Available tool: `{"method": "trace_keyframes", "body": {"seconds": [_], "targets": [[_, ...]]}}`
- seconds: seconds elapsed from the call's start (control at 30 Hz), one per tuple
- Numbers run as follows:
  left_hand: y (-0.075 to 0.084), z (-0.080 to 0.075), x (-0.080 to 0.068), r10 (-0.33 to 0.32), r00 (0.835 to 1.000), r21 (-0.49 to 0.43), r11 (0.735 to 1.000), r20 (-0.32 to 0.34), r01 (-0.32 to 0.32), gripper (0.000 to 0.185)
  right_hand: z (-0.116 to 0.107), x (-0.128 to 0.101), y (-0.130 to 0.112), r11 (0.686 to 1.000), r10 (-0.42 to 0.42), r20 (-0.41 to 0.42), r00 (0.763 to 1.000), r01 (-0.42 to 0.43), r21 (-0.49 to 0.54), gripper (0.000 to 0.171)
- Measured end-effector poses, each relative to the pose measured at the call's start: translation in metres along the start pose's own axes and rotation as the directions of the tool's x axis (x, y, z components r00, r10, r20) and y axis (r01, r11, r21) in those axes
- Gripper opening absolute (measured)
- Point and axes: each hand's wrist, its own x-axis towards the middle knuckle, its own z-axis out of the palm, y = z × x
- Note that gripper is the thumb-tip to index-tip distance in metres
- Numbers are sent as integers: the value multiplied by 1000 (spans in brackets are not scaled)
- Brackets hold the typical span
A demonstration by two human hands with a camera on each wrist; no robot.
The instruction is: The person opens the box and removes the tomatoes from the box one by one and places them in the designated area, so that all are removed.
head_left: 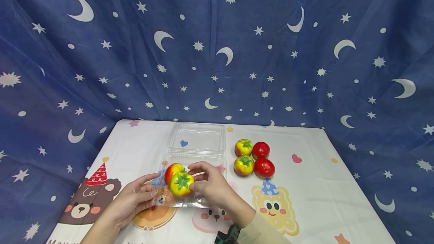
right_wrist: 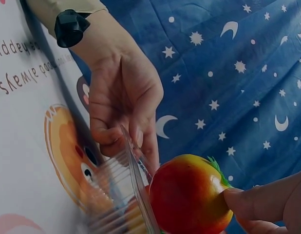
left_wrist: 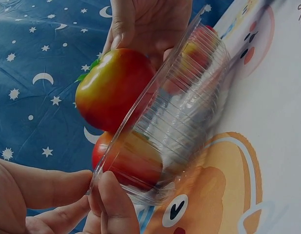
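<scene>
At table's near edge, right hand [head_left: 211, 183] pinches a glossy, round yellow-red tomato [head_left: 182, 184] w/ green star-shaped calyx, thumb and fingertips curled on its smooth skin, holding it over the clear ribbed plastic clamshell [head_left: 194, 161]. Left hand [head_left: 135, 198] grips the box's thin front-left rim betw. thumb and fingers. A second tomato [head_left: 173, 171] sits inside the tray, just behind the held one; hinged lid lies open toward the backdrop. To the right, four more tomatoes [head_left: 253, 158] cluster in a square on the cartoon-print tablecloth [head_left: 322, 183]. Star-and-moon blue fabric [head_left: 217, 48] hangs behind.
</scene>
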Motion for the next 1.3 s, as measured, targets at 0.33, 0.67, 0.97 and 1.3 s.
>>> {"method": "trace_keyframes", "body": {"seconds": [0.33, 0.67, 0.97, 1.3], "targets": [[-2, -1, 0, 35, 999, -5, 999, 19, -35, 76, -10, -4, 1, 1000, -20, -1, 1000, 20, -3, 52], [-3, -1, 2, 16, 1000, -6, 1000, 10, -16, 78, -18, -11, -4, 1000, -23, -11, 1000, 23, -15, 51], [-1, 0, 0, 15, 1000, 9, 1000, 11, -15, 77, -28, -16, -3, 1000, -11, -15, 1000, 11, 15, 54], [-1, -1, 0, 13, 1000, 8, 1000, 8, -13, 79, -41, -24, -4, 1000, -26, -46, 999, 26, 3, 51]]}}
